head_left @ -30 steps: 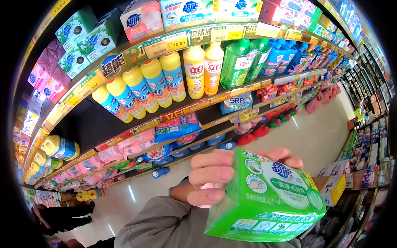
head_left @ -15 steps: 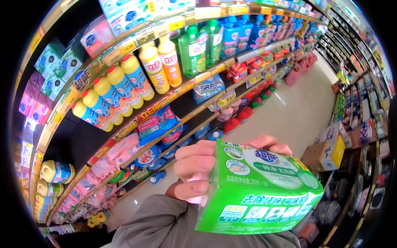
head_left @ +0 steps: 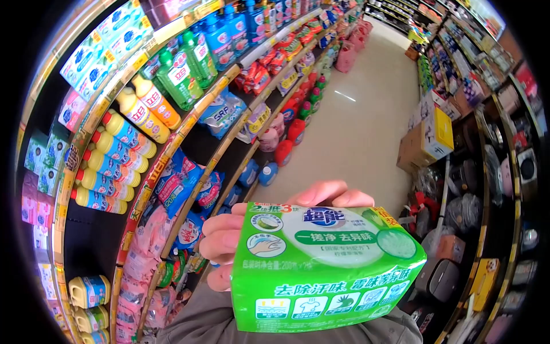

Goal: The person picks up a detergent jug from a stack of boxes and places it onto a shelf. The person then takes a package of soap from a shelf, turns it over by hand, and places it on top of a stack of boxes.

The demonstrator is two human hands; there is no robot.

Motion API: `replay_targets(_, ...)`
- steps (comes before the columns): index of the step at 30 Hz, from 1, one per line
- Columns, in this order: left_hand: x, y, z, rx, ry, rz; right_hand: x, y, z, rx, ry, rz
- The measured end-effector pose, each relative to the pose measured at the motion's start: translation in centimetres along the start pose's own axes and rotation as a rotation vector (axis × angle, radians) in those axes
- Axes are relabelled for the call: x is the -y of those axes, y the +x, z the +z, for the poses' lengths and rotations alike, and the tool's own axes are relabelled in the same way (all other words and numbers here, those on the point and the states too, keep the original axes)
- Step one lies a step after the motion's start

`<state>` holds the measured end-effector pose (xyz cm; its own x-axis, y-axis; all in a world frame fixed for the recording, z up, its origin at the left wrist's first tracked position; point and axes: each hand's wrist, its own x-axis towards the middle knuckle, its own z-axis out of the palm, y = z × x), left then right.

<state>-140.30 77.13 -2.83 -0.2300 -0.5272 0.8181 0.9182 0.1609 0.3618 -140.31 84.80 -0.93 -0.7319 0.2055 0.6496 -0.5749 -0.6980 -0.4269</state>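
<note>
A green and white soap pack fills the lower middle of the view, its printed top and front side toward the camera. My left hand grips its left end, with the fingers wrapped around the edge. Behind the far top edge, my right hand shows only some fingers, bent over the pack and pressed against it. The rest of both hands is hidden by the pack. A grey sleeve is below.
A long shelf on the left carries yellow bottles, green bottles and bagged detergent. The aisle floor runs away ahead. On the right are a cardboard box and more shelves with black goods.
The view has swung to the right and along the aisle, so the left shelf appears steeper. The pack sits further left in view and has turned more level, still held by both hands.
</note>
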Motion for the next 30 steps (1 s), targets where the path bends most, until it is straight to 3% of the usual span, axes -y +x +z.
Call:
replay_targets(13,-6.5,-3.0,-1.6,0.066,-0.131,-0.127,5.5,-5.9,1.5,-0.095,-0.187,-0.132)
replay_targets(30,-12.7,-2.5,-7.8,0.032,-0.281,-0.199,7.1,-12.7,7.1,-0.128,-0.293,-0.193)
